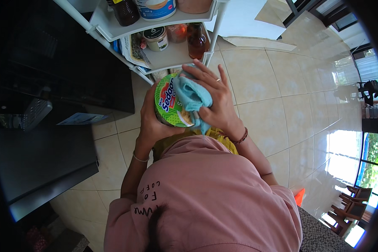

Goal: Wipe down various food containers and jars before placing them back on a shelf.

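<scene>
A cup of Sedaap instant noodles (167, 102) with a green printed lid is gripped from its left side by my left hand (151, 115). The lid faces up toward me. My right hand (220, 97) holds a folded turquoise cloth (192, 93), which lies against the lid's right part and covers some of its print. A corner of the cloth hangs below the cup's edge. Just beyond my hands is a white shelf rack (173, 63). On its lower visible tier stand a lidded jar (156, 39) and a bottle of reddish-brown liquid (196, 41).
The rack's upper tier (163, 25) bears a white and blue tub (156, 9) and a dark bottle (123, 12). A large black appliance (50, 151) stands to my left. Tiled floor (258, 119) stretches right toward wooden chairs (349, 204). A speckled counter (318, 228) is behind me at the right.
</scene>
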`<action>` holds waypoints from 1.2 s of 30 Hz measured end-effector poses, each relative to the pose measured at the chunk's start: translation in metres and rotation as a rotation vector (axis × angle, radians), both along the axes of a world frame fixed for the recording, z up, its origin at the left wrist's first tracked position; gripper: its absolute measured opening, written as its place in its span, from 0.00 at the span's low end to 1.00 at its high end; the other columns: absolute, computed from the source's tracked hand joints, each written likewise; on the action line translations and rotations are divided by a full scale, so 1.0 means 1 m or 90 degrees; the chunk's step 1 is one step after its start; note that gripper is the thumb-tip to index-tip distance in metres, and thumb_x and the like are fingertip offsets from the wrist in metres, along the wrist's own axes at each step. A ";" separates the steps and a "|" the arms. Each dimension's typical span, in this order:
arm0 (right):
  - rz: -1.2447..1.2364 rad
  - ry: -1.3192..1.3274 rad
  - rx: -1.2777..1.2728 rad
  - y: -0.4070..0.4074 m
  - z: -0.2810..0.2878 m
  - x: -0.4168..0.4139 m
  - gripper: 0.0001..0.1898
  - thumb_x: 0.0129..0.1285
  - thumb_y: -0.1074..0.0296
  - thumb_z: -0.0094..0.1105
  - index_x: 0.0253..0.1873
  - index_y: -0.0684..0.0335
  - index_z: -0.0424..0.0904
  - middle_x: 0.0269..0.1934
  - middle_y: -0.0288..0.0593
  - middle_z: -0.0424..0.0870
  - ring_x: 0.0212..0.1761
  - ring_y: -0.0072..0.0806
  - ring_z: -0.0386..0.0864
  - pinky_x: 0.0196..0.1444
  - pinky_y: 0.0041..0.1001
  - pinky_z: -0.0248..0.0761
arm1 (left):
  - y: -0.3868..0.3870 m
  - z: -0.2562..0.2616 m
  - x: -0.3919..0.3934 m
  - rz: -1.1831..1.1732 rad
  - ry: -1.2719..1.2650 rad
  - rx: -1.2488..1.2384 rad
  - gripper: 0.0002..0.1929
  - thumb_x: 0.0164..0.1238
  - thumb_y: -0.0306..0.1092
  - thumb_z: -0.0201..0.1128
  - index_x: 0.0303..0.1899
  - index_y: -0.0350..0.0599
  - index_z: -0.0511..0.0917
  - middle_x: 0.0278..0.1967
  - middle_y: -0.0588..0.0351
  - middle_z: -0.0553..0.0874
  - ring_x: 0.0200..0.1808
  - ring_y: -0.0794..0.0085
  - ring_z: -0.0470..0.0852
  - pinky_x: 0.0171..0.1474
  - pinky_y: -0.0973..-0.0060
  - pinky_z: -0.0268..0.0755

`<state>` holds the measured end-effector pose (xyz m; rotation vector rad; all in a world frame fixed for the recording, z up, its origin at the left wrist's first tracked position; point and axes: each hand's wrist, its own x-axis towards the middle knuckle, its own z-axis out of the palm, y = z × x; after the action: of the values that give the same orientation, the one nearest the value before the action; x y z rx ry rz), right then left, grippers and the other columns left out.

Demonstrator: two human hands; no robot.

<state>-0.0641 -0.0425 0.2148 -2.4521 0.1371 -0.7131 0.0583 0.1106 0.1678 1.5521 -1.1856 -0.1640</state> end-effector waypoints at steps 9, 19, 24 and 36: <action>0.059 -0.283 0.272 0.041 -0.029 0.004 0.30 0.56 0.66 0.56 0.66 0.64 0.62 0.68 0.53 0.59 0.72 0.48 0.51 0.70 0.46 0.41 | -0.007 -0.015 -0.020 -0.103 0.542 -0.186 0.50 0.37 0.42 0.78 0.63 0.35 0.56 0.58 0.48 0.70 0.59 0.64 0.72 0.60 0.68 0.66; 0.008 -0.028 1.229 0.039 -0.012 0.022 0.29 0.66 0.42 0.47 0.57 0.65 0.68 0.52 0.45 0.77 0.49 0.27 0.77 0.53 0.26 0.70 | 0.021 -0.065 -0.006 0.000 -0.052 0.039 0.50 0.42 0.49 0.75 0.65 0.39 0.54 0.62 0.49 0.65 0.64 0.63 0.63 0.65 0.64 0.57; 0.092 0.213 1.269 0.018 -0.017 0.027 0.25 0.68 0.47 0.45 0.58 0.62 0.71 0.53 0.40 0.77 0.50 0.24 0.77 0.53 0.27 0.71 | 0.028 -0.078 -0.003 0.010 -0.035 0.047 0.48 0.45 0.50 0.73 0.65 0.39 0.55 0.62 0.50 0.65 0.64 0.63 0.64 0.65 0.65 0.56; 0.021 0.347 1.227 0.024 -0.054 0.013 0.26 0.64 0.48 0.54 0.53 0.68 0.72 0.41 0.40 0.80 0.38 0.22 0.79 0.39 0.24 0.74 | 0.040 -0.081 0.001 0.154 0.299 -0.218 0.39 0.54 0.50 0.67 0.62 0.36 0.60 0.57 0.50 0.72 0.57 0.64 0.73 0.62 0.67 0.62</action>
<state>-0.0507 -0.0186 0.1612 -0.6709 0.6178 0.2321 0.0594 0.1504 0.0872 1.2494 -0.6142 -0.1461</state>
